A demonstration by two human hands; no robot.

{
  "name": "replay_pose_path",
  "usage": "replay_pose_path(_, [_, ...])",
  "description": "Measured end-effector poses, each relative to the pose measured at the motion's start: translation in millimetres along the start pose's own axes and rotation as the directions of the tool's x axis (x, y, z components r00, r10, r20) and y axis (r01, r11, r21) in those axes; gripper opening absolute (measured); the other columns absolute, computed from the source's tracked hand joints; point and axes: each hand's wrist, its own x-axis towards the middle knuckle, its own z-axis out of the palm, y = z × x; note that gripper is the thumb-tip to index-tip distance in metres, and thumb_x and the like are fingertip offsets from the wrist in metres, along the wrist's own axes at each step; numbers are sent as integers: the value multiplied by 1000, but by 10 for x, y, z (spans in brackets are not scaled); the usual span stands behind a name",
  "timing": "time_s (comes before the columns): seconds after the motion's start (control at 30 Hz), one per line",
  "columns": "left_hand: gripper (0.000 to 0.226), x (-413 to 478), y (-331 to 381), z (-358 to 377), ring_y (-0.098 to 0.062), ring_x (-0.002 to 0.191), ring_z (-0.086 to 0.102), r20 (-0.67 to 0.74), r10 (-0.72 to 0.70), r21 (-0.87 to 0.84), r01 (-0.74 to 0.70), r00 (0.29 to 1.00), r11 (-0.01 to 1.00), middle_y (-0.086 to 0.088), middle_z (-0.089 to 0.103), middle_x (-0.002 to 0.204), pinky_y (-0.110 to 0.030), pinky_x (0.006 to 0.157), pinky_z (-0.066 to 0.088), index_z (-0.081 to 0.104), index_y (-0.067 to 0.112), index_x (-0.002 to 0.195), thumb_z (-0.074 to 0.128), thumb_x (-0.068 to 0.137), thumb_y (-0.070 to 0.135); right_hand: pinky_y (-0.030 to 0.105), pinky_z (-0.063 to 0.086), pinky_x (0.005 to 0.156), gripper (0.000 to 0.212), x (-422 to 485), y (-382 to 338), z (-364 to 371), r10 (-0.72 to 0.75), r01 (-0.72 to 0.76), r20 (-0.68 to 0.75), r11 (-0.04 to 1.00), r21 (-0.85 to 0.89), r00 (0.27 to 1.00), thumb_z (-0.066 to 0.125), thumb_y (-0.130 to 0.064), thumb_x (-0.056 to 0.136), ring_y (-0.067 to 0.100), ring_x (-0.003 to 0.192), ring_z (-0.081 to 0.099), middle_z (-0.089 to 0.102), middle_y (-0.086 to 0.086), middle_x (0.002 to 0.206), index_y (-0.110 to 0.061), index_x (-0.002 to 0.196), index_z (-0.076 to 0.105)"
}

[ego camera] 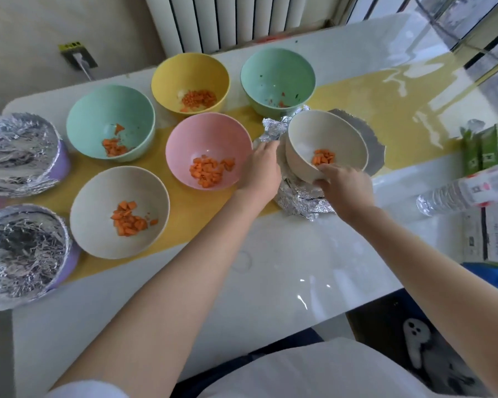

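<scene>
1. Two grips worked at a cream bowl (pixel 322 136), which sat tilted on aluminium foil (pixel 299 201) midway along the bench (pixel 299 268), nearer its far edge.
2. Right grip (pixel 346 185) clasped the bowl's near rim, beside the carrot pieces (pixel 324 157) inside.
3. Left grip (pixel 260 168) pinched the foil's crumpled left edge.

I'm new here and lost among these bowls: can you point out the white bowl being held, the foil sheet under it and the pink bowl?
held white bowl (pixel 325 139), head view, bare inner wall.
foil sheet (pixel 299 201), head view, crumpled near edge.
pink bowl (pixel 207 136), head view, bare inner wall.
</scene>
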Motion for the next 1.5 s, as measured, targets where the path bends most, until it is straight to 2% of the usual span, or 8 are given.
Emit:
replay_pose_path(0.13, [48, 213, 49, 95, -29, 117, 49, 138, -124, 36, 121, 983, 992, -11, 49, 131, -39, 92, 46, 36, 6, 137, 48, 91, 2, 25, 27, 57, 13, -60, 109, 17, -45, 58, -166, 996, 73, 985, 76, -9, 69, 32, 60, 61, 65, 5, 66, -9, 69, 63])
replay_pose_path(0.37, [52, 362, 158, 275, -26, 122, 48, 133, -266, -123, 283, 955, 951, -8, 47, 138, -38, 90, 44, 35, 8, 137, 58, 89, 12, 23, 30, 57, 8, -134, 248, -32, -53, 87, -259, 989, 122, 964, 69, -15, 69, 28, 58, 59, 61, 2, 62, -13, 69, 61])
replay_pose_path(0.47, [21, 333, 214, 306, -26, 97, 61, 129, -283, -142, 300, 950, 943, -4, 63, 102, -30, 63, 41, 55, 10, 108, 56, 90, 20, 22, 30, 58, 8, -146, 280, -62, -67, 110, -300, 986, 129, 952, 66, -19, 70, 27, 58, 60, 62, 1, 63, -12, 71, 63])
replay_pose_path(0.57, [16, 259, 301, 227, -21, 65, 53, -7, -231, -182, 226, 973, 957, 3, 49, 68, -24, 47, 26, 47, 12, 74, 51, 90, 15, 22, 32, 59, 8, -144, 315, -85, -85, 139, -347, 981, 133, 934, 69, -18, 72, 27, 61, 61, 64, 1, 66, -12, 74, 65])
replay_pose_path(0.87, [14, -1, 411, -190, -19, 79, 43, -505, -130, -354, -68, 853, 933, -13, 54, 92, -18, 66, 26, 51, -2, 97, 46, 92, 10, 28, 38, 59, 11, -69, 202, -164, -52, 148, -449, 972, 182, 892, 68, -21, 79, 28, 70, 60, 67, 2, 76, -10, 80, 66])
replay_pose_path(1.17, [12, -353, 195, -613, -7, 64, 26, -716, -182, -286, -44, 674, 957, -1, 38, 72, -11, 61, 29, 49, -4, 87, 47, 93, 6, 26, 30, 58, 13, -19, 35, 28, 30, 45, -311, 972, 230, 950, 68, -18, 71, 33, 64, 60, 65, 10, 69, -6, 73, 64])
replay_pose_path(1.33, [8, -507, -14, -711, -20, 71, 33, -689, -216, -324, -27, 692, 946, 1, 35, 78, -29, 69, 31, 43, 9, 88, 43, 94, 14, 29, 29, 60, 9, -57, -46, 177, -22, 51, -170, 984, 169, 985, 73, -4, 72, 35, 71, 61, 67, 13, 75, -4, 78, 67])
replay_pose_path(1.5, [6, -713, -36, -862, -13, 70, 31, -669, -240, -347, -9, 703, 938, -6, 41, 82, -10, 64, 30, 41, 9, 90, 42, 96, 10, 35, 42, 66, 13, -101, -127, 226, -37, 49, -101, 991, 125, 994, 71, -5, 72, 37, 81, 61, 67, 13, 81, -4, 82, 65])
